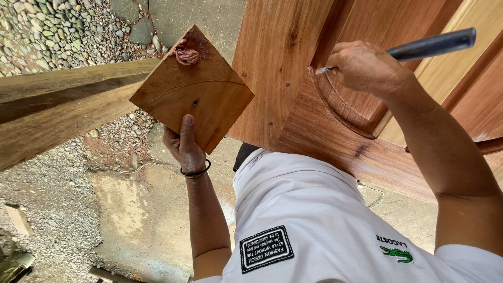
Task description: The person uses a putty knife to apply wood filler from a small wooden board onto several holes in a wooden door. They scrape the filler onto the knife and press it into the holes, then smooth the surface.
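A square wooden board (pixel 192 90), dabbed with reddish filler (pixel 186 54), is gripped from below by the left hand (pixel 184 145). A dark-handled tool (pixel 419 47) is clasped in the right hand (pixel 367 65), its tip pressed into the carved wooden door (pixel 293 68). Gravel ground (pixel 47 209) lies around.

1. You have a rough timber beam (pixel 57 107) lying across the left side.
2. Beyond it you see grey pebbles (pixel 63 26).
3. Below lies gravelly ground (pixel 52 209), with a small wooden offcut (pixel 18 219) on it.
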